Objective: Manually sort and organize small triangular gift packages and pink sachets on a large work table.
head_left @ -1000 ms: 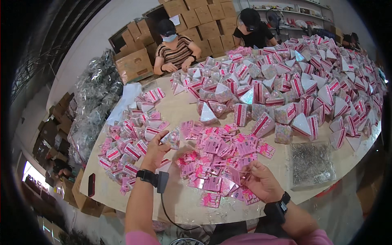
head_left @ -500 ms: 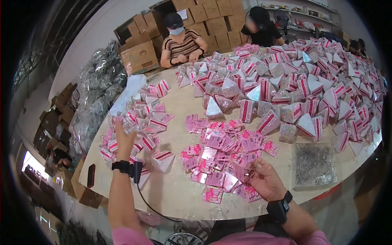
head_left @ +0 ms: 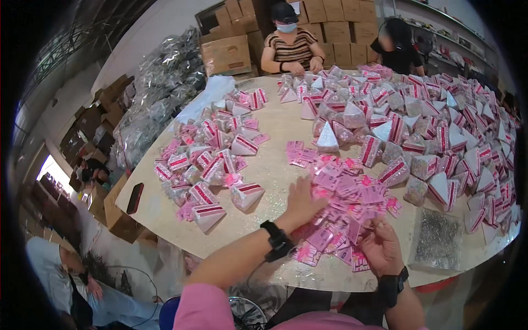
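Note:
A pile of small pink printed cards (head_left: 344,184) lies spread on the table in front of me. At the left edge of that pile is my left hand (head_left: 304,202), fingers stretched out and touching the cards, with nothing visible in its grasp. My right hand (head_left: 383,246) is at the near right side of the pile, its thumb and fingers pinching a pink card (head_left: 355,233). Left of my left hand lies a group of wedge-shaped clear packs (head_left: 246,194) with white tops and red-and-pink striped sides.
A large heap of similar wedge packs (head_left: 423,126) covers the table's right and far side. A shallow clear box of fine, thin pieces (head_left: 437,240) sits at the near right. A phone (head_left: 135,198) lies at the left edge. Two people sit across; another is at the lower left.
My left hand has moved right, from the wedge packs to the pink cards. My right hand stays by the cards, still pinching one. The whole view has shifted, and a person appears at the lower left.

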Demonstrator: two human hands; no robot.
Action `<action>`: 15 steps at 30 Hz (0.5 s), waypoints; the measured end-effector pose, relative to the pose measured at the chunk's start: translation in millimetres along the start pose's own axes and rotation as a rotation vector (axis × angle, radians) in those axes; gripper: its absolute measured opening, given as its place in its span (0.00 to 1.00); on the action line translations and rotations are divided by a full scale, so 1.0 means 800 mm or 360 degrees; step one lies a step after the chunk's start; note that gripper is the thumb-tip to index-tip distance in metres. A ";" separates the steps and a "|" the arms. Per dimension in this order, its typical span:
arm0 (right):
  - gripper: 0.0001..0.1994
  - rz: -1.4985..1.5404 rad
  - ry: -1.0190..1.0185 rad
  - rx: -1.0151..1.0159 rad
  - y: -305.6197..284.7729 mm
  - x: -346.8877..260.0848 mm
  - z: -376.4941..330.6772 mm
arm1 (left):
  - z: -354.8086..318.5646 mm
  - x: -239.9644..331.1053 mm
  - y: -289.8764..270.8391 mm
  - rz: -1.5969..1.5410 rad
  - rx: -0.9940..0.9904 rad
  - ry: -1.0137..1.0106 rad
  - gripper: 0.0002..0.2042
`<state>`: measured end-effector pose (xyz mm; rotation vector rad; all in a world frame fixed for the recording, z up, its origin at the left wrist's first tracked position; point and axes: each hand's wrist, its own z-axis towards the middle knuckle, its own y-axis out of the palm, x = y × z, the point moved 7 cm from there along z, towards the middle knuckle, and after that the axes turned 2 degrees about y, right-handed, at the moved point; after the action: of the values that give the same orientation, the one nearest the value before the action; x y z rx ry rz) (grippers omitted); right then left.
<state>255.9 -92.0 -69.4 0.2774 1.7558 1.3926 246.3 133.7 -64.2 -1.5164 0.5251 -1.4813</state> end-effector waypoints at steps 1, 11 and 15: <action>0.06 -0.0005 -0.0015 0.0015 -0.003 0.000 0.001 | -0.002 0.015 0.002 0.0012 0.0074 -0.0025 0.39; 0.06 -0.0044 0.0025 -0.0098 0.004 0.003 -0.002 | -0.068 -0.028 -0.116 0.0616 0.0604 0.0450 0.28; 0.07 -0.0055 0.0050 -0.0110 0.013 0.004 -0.003 | -0.078 -0.071 -0.145 0.1089 0.0334 -0.0077 0.30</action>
<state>248.8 -87.6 -61.5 0.1878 1.7265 1.4364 143.7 217.3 -8.5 -1.0519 0.7423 -0.9282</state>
